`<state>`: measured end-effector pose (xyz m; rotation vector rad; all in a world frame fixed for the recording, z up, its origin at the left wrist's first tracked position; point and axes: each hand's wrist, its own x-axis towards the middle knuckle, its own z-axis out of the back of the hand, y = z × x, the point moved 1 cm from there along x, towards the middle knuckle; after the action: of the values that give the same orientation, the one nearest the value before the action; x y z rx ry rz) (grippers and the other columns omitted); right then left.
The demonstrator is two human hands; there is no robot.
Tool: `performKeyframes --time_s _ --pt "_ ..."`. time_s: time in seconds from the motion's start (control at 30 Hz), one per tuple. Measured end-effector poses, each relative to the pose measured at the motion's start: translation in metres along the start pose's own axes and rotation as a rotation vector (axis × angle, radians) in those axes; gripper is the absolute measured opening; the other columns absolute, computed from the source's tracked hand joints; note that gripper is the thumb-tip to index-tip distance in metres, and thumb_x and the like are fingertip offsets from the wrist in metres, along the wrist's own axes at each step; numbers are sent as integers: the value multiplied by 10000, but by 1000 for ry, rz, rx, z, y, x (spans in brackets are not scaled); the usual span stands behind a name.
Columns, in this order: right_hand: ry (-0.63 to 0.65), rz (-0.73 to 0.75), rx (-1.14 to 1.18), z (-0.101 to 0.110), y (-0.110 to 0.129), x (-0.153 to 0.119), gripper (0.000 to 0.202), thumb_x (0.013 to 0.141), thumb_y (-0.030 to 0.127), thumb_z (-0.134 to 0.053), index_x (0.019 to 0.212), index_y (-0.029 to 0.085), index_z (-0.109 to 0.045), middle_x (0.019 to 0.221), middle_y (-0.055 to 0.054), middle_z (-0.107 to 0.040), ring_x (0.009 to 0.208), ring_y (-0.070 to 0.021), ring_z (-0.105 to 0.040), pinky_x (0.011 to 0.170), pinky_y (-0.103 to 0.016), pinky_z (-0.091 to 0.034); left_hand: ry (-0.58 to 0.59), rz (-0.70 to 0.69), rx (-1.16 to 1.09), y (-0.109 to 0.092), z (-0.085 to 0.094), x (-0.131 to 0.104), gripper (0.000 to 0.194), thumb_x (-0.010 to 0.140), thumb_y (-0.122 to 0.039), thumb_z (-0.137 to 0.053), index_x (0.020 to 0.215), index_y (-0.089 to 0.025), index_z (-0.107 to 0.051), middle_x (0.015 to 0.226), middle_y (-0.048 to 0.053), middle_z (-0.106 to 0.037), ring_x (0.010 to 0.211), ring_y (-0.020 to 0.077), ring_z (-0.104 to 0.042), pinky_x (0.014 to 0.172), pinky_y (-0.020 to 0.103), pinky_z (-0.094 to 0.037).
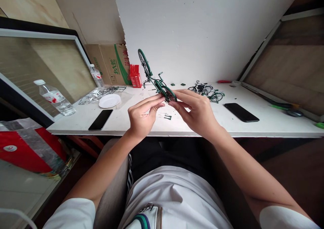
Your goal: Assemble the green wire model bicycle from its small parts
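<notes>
A small green model bicycle (157,82) is held up in the air above the white table, tilted, one wheel high at the left and the other low between my hands. The fingers of my left hand (143,115) are closed on its lower part, near the pedal area and rear wheel. My right hand (196,109) pinches the edge of the lower wheel between thumb and fingers. Below the hands, small green parts (167,117) lie on the table. My fingertips hide part of the lower wheel.
On the white table (157,133) are two more model bicycles (215,96), two phones (100,120), a white plate (109,101), part frames (101,93) and a bottle (57,99). Behind stand a red box (135,76), a carton (111,64) and a white board (202,33).
</notes>
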<state>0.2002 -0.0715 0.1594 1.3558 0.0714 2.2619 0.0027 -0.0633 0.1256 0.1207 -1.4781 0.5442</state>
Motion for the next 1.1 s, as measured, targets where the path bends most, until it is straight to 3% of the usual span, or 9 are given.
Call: performKeyframes --time_s 0.37,0.67,0.9,1.1 --pt "-17 -59 64 3 9 -1 328 1077 398 -614 1316 249 -782 1140 -63 -829 954 -206 -784 852 -328 -694 1 66 -94 2 4 4 140 924 -213 -815 1042 -271 -864 1073 37 -853 1019 223 -824 964 384 -676" --pt "25 -106 167 5 7 0 330 1056 436 -651 1305 275 -797 1228 -64 -815 1083 -231 -788 919 -344 -692 25 91 -114 7 3 3 134 925 -262 -820 1052 -275 -862 1063 50 -852 1017 216 -817 944 368 -667" --pt "-5 -100 95 4 6 -1 345 1058 461 -641 1300 269 -795 1171 -70 -830 1030 -235 -794 858 -332 -689 37 81 -118 6 4 5 109 931 -296 -815 1029 -286 -863 1068 45 -848 993 208 -815 930 364 -664" --pt "-74 -16 -4 0 6 -3 305 1068 374 -629 1323 303 -781 1262 -66 -811 1133 -269 -790 981 -407 -665 21 45 -97 2 4 6 114 938 -272 -808 1041 -263 -854 1094 53 -847 1041 212 -814 980 365 -656"
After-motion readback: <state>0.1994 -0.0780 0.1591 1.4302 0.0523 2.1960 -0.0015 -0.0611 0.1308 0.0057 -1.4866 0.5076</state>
